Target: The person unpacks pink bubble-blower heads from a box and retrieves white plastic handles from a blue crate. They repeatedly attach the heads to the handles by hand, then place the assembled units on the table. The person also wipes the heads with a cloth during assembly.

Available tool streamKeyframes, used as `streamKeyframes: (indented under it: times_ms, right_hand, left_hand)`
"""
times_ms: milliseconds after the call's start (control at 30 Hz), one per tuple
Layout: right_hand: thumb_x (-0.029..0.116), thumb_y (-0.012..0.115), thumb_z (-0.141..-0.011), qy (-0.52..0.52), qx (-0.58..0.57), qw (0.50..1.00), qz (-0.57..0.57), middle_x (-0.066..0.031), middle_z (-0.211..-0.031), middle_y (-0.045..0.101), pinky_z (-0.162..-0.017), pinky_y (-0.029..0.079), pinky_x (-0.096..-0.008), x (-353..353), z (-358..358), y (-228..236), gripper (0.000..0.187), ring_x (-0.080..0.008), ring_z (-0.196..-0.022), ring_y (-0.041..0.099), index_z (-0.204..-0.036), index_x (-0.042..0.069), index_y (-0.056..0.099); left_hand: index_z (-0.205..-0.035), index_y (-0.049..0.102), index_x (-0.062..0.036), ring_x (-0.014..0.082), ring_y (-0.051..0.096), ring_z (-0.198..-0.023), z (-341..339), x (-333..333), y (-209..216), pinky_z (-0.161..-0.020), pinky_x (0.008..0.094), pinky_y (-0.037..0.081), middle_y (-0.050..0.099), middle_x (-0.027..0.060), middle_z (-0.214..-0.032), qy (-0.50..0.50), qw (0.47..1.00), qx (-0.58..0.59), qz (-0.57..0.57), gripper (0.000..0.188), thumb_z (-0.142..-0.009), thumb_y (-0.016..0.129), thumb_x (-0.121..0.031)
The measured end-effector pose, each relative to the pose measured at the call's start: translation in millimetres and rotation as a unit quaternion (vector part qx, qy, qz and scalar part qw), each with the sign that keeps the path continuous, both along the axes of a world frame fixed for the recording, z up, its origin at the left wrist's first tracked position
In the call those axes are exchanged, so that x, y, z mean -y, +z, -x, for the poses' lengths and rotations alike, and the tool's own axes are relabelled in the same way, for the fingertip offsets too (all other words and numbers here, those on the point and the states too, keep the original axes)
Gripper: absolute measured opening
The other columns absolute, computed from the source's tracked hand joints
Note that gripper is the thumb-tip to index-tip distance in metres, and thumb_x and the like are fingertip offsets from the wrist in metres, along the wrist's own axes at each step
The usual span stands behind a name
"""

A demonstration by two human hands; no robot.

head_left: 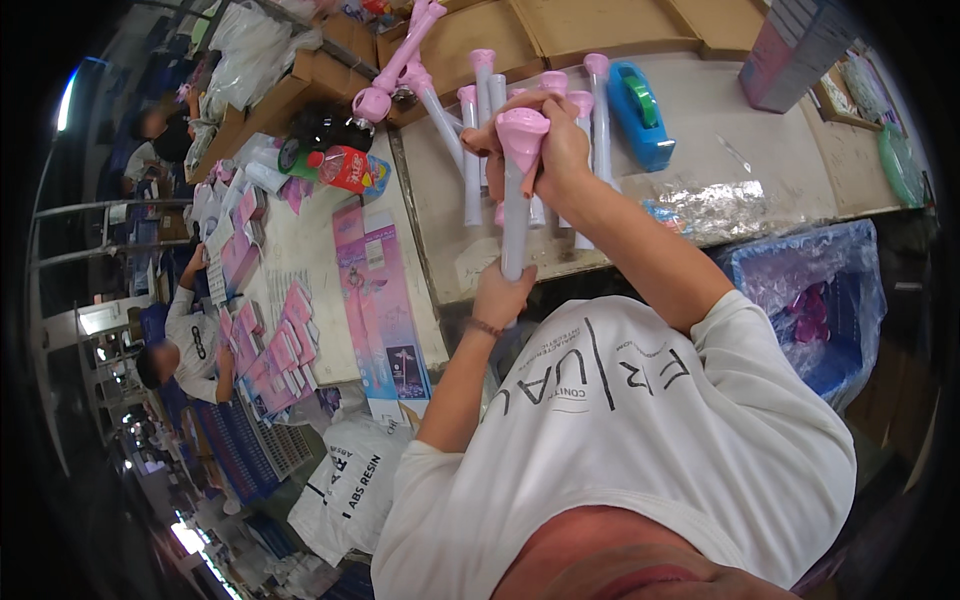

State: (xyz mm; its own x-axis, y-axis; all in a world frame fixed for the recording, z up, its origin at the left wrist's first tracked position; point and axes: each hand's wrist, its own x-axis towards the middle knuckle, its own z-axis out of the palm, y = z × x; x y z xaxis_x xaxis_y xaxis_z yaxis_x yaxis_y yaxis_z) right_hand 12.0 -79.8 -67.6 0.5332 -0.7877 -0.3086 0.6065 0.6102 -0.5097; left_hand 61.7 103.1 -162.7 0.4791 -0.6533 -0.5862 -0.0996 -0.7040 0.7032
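Note:
I hold a toy wand with a pink head and a pale translucent tube [515,225] upright in front of my chest. My left hand [503,293], with a band at the wrist, is closed round the tube's lower end. My right hand [565,150] wraps the pink head [523,135] from behind and from the right; some of its fingers are hidden. Just beyond lie several similar wands [471,165] with pink ends, partly covered by my right hand. A pale tube with a pink end [597,110] lies to the right of that hand.
A blue tape dispenser [645,120] stands right of the wands. A blue, plastic-lined bin [800,300] sits below the table's right edge. Flat pink-blue box card [378,300], a red-labelled bottle [340,168] and a person [190,340] handling pink cards are at the left.

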Motion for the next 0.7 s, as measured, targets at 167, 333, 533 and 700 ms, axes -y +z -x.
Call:
streamKeyframes:
  times_ms: [167, 333, 533, 700]
  right_hand:
    - [0.036, 0.030, -0.100, -0.068, -0.111, 0.985, 0.116, -0.0177, -0.081, 0.063, -0.032, 0.038, -0.0346, -22.3, -19.3, -15.7, 0.030, -0.0241, -0.036, 0.050, -0.104, 0.010, 0.044]
    - [0.016, 0.043, -0.099, 0.023, -0.112, 0.961, 0.254, -0.0043, -0.104, 0.051, -0.047, 0.045, -0.0235, -36.1, -23.4, -32.9, 0.037, -0.0121, -0.047, 0.044, -0.134, 0.007, 0.042]
    - [0.011, 0.044, -0.096, 0.229, -0.083, 0.913, 0.326, -0.0026, -0.091, 0.054, -0.061, 0.049, -0.0230, -38.2, 7.7, -49.1, 0.029, -0.0107, -0.078, 0.054, -0.122, 0.005, 0.056]
    - [0.026, 0.049, -0.098, 0.404, 0.006, 0.862, 0.306, -0.0011, -0.096, 0.061, -0.076, 0.044, -0.0235, -43.5, 41.0, -40.9, 0.032, -0.0067, -0.085, 0.053, -0.121, 0.006, 0.057]
  left_hand:
    - [-0.090, 0.060, 0.0064, 0.0260, 0.066, -0.070, -6.4, 20.6, -35.4, -0.065, 0.0393, 0.049, 0.065, 0.0191, -0.074, 0.030, 0.959, 0.241, 0.148, 0.033, -0.079, 0.068, -0.023]
    - [-0.086, 0.056, 0.0089, 0.0259, 0.064, -0.055, 7.6, 41.9, -18.9, -0.050, 0.0395, 0.049, 0.063, 0.0163, -0.068, 0.080, 0.968, 0.166, 0.171, 0.035, -0.082, 0.065, -0.025]
    - [-0.074, 0.052, 0.0000, 0.0253, 0.050, -0.036, 8.1, 37.2, 30.6, -0.036, 0.0384, 0.044, 0.048, 0.0098, -0.049, 0.088, 0.937, -0.254, 0.222, 0.013, -0.075, 0.062, -0.008]
    - [-0.084, 0.048, -0.0037, 0.0217, 0.042, -0.033, -19.2, 16.5, 38.5, -0.033, 0.0344, 0.040, 0.040, 0.0050, -0.046, -0.070, 0.708, -0.639, 0.292, 0.015, -0.083, 0.053, -0.018]
